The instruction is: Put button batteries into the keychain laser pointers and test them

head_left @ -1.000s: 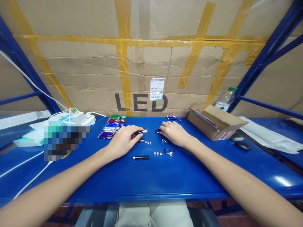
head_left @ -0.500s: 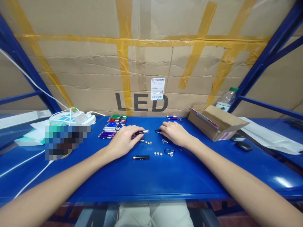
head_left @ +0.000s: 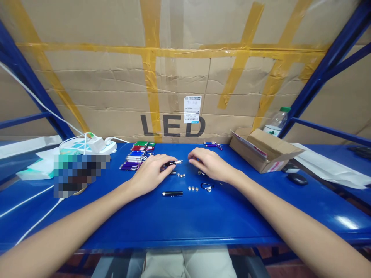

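Observation:
My left hand rests on the blue table with its fingers closed round a small black flashlight, whose silver tip points right. My right hand lies palm down just right of that tip, fingers curled; whether it holds anything is hidden. In front of the hands lie a second black flashlight, two short rows of silver button cells and a keyring clip.
A row of coloured mini flashlights lies behind my left hand. An open cardboard box, a plastic bottle and a black mouse are at the right. A power strip with white cables sits at the left. A taped cardboard wall stands behind.
My right hand has slid left and slightly away, closing in on the tip of the flashlight held by my left hand. The left hand has stayed put.

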`<control>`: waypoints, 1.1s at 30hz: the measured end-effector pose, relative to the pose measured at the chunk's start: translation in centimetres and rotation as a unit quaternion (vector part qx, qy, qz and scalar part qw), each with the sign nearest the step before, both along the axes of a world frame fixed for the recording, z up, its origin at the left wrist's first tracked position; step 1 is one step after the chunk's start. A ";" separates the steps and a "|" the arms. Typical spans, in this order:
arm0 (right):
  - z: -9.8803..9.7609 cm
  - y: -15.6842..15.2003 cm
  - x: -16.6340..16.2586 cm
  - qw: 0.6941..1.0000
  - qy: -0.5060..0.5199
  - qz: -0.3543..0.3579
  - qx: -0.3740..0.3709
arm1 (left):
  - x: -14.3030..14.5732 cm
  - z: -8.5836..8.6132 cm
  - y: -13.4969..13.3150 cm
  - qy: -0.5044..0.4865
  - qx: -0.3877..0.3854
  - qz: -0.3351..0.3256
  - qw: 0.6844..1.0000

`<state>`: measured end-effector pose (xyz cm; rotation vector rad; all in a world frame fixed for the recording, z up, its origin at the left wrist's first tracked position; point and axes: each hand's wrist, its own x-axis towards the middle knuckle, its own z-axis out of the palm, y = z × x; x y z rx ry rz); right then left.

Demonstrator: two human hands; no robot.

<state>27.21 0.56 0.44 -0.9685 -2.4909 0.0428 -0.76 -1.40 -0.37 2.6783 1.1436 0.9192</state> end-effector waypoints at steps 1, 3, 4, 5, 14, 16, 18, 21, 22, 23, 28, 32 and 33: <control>0.0 -0.3 -0.3 0.999 0.026 0.013 -0.014 | 0.0 0.0 0.0 0.000 0.000 -0.002 1.000; 0.1 -0.9 -0.9 0.997 0.060 0.038 -0.038 | 0.0 0.0 0.0 0.000 0.003 -0.007 1.000; 0.1 -1.1 -1.2 0.995 0.073 0.050 -0.043 | 0.0 0.0 0.0 0.000 0.006 -0.012 1.000; 0.2 -1.4 -1.4 0.994 0.076 0.059 -0.049 | 0.0 -0.1 0.0 0.000 0.009 -0.018 1.000; 0.6 -2.0 -1.9 0.994 0.072 0.048 -0.060 | -0.1 -0.1 -0.2 -0.003 0.033 -0.043 0.999; 0.7 -2.1 -1.9 0.994 0.073 0.055 -0.062 | -0.1 -0.1 -0.2 -0.007 0.034 -0.044 0.998; 0.8 -2.2 -2.0 0.994 0.071 0.056 -0.062 | -0.1 -0.1 -0.2 -0.007 0.035 -0.045 0.998; 0.8 -2.4 -2.2 0.996 0.056 0.052 -0.047 | -0.1 0.0 -0.4 -0.008 0.032 -0.054 0.998; 0.9 -2.5 -2.2 0.997 0.051 0.051 -0.041 | 0.0 0.0 -0.4 -0.009 0.029 -0.057 0.998; 0.9 -2.5 -2.2 0.997 0.048 0.051 -0.036 | 0.0 0.1 -0.4 -0.011 0.025 -0.061 0.998; 0.9 -2.6 -2.2 0.997 0.030 0.063 -0.027 | -0.1 0.1 -0.5 -0.015 0.013 -0.068 0.997; 0.9 -2.6 -2.2 0.996 0.026 0.074 -0.030 | -0.1 0.2 -0.6 -0.009 0.002 -0.063 0.998; 0.9 -2.6 -2.2 0.996 0.028 0.076 -0.031 | -0.1 0.2 -0.6 -0.007 0.001 -0.062 0.998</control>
